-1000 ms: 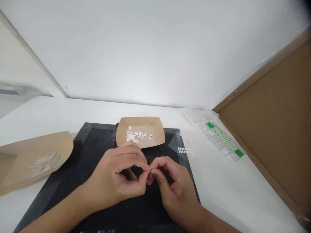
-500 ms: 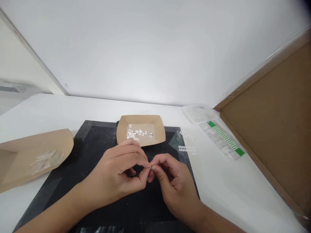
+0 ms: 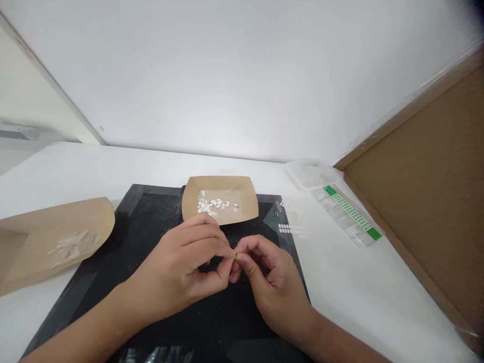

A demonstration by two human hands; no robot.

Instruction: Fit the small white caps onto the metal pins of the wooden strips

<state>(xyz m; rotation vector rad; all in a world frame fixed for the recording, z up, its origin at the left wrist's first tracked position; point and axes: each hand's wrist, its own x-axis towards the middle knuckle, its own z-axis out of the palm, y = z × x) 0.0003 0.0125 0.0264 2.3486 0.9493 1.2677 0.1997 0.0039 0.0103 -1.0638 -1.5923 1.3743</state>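
Over the black mat (image 3: 212, 327), my left hand (image 3: 189, 264) and my right hand (image 3: 270, 280) meet fingertip to fingertip. Both are closed in a pinch around a tiny piece (image 3: 235, 256), mostly covered by the fingers and too small to name. Just beyond the hands stands a brown paper tray (image 3: 247, 201) with many small white oval pieces (image 3: 212, 204) in it. To the right of my right hand lie rows of small white oval stickers (image 3: 292, 231) and a small clear bag (image 3: 276, 216) with tiny bits inside.
A larger brown paper tray (image 3: 91, 214) at the left holds slim clear packets (image 3: 73, 247). A clear plastic container (image 3: 310, 175) and a clear pill-box-like strip with a green label (image 3: 351, 214) lie at the right. A brown board (image 3: 423, 181) borders the white table (image 3: 359, 297).
The hands keep their pinch and have barely shifted against each other. The whole scene sits slightly higher in the picture from a small head movement.
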